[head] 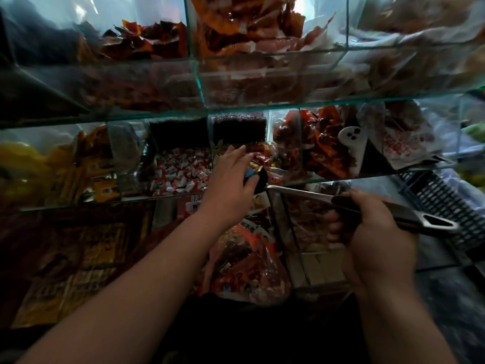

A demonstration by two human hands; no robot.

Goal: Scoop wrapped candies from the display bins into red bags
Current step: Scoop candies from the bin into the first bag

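Two bare forearms reach in. The right hand [372,227] is clenched round the handle of one metal scoop [301,193]. The scoop's dark head lies under the left hand [231,177], whose fingers are spread straight over wrapped candies [262,156] in a middle-shelf bin [236,191]. One red bag [249,264] of candies sits below, between the arms.

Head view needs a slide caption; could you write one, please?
Left hand reaches into glass display bins; right hand grips the metal scoop.
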